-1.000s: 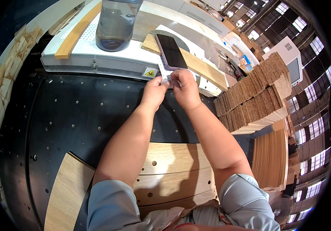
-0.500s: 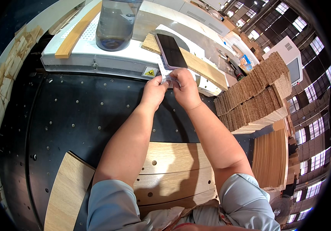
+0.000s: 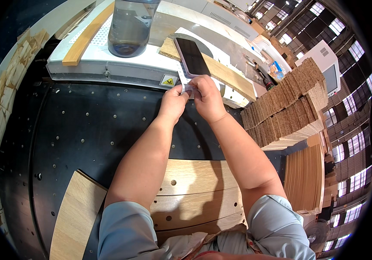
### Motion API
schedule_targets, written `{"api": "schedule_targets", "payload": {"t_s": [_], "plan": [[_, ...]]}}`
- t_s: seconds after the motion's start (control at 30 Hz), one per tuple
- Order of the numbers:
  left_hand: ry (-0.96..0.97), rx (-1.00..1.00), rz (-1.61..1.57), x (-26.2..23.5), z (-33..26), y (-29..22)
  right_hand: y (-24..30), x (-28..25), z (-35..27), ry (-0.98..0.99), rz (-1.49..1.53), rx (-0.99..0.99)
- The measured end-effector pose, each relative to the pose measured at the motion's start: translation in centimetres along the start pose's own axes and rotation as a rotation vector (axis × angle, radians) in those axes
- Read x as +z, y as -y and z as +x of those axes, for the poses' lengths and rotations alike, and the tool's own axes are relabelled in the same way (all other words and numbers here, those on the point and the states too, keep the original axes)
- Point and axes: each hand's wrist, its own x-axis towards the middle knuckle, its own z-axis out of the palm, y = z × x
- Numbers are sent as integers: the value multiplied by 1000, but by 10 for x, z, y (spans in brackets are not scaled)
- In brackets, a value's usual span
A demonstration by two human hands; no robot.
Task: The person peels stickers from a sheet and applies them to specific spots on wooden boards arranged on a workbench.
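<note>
Both my hands meet at the front edge of the white machine ledge. Between the fingertips of my left hand and my right hand is a small whitish sheet, thin like paper or film. Fingers are pinched on it from both sides and cover most of it. Just beyond my right hand lies a dark-screened phone, propped on a narrow wooden strip. A yellow warning sticker shows on the ledge beside my left hand.
Under my forearms are drilled wood-grain boards on a black studded table. Another board lies at left. A large water bottle and a yellowish strip stand farther back. Stacked particleboard pieces rise at right.
My fingers have shifted very slightly around the small sheet. Nothing else has visibly moved.
</note>
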Motion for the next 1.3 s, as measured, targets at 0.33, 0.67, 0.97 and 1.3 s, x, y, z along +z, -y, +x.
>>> {"api": "schedule_targets", "payload": {"t_s": [0.33,0.67,0.97,1.3], "plan": [[-18,27,19,2,-1,1,-6,-10,1,-65,186,189],[9,1,52,-3,3,6,-4,-8,1,-27,131,-8],[-1,0,19,0,1,0,0,-6,1,-3,-33,-84],[8,27,63,-1,0,2,-8,-3,-3,-86,121,61]]}}
